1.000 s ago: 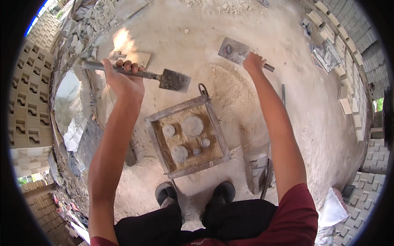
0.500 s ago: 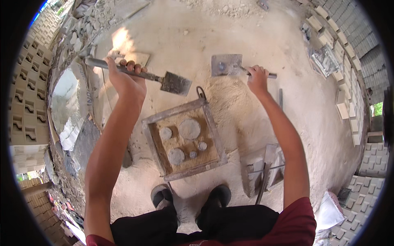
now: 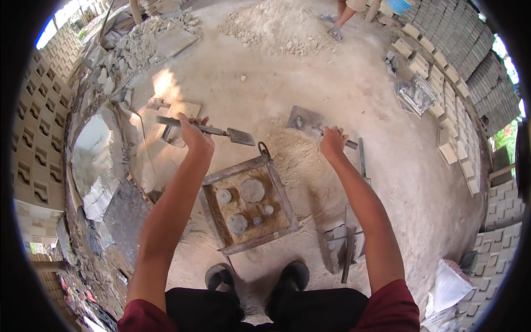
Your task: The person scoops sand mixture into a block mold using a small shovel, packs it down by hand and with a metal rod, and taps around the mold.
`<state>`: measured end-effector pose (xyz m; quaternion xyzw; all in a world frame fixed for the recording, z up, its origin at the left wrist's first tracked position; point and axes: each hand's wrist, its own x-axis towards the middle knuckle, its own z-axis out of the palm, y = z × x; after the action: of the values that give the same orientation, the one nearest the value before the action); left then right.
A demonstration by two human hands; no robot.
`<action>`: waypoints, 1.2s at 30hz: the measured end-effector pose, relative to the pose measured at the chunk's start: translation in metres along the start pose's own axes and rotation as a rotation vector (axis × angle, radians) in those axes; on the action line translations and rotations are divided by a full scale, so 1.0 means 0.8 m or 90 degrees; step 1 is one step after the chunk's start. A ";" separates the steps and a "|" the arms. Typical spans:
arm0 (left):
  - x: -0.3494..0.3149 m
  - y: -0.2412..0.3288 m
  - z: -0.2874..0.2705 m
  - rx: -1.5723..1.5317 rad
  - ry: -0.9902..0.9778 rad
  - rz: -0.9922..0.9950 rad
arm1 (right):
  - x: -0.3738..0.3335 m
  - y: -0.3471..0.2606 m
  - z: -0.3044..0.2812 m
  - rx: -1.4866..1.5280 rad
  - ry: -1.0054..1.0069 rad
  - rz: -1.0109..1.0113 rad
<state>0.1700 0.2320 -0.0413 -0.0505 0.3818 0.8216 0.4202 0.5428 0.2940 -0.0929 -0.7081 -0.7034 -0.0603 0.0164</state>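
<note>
My left hand (image 3: 196, 136) is closed round the long dark handle of a narrow flat-bladed trowel (image 3: 241, 136), its blade angled to the right above the far edge of a square frame. My right hand (image 3: 333, 143) grips a wide rectangular trowel (image 3: 298, 117), whose blade reaches left over the sandy ground. Between my arms lies the square wooden frame (image 3: 211, 210), filled with packed sandy material. Several round grey discs of different sizes, the largest a big disc (image 3: 252, 190), are set in it. A metal loop (image 3: 264, 149) stands at its far corner.
Loose sand (image 3: 290, 155) lies beside the frame. Metal pieces (image 3: 348, 243) rest near my right forearm. A broken slab (image 3: 121, 213) and a torn white sack (image 3: 94, 146) are at left. Pale blocks (image 3: 451, 133) line the right. Another person's feet (image 3: 336, 33) stand beyond a rubble heap (image 3: 271, 25).
The view has shifted, bringing the far rubble heap and another person's feet into sight. Both hands appear lower in the picture, still holding their trowels; the left trowel lies at a flatter angle.
</note>
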 end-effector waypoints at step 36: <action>0.143 -0.034 -0.220 0.287 0.153 -0.387 | -0.106 0.034 0.029 0.252 -0.166 0.024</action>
<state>0.0746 0.1980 -0.2273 -0.1635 0.5669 0.5432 0.5974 0.5709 0.2120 -0.1235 -0.7060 -0.6841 0.1712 0.0651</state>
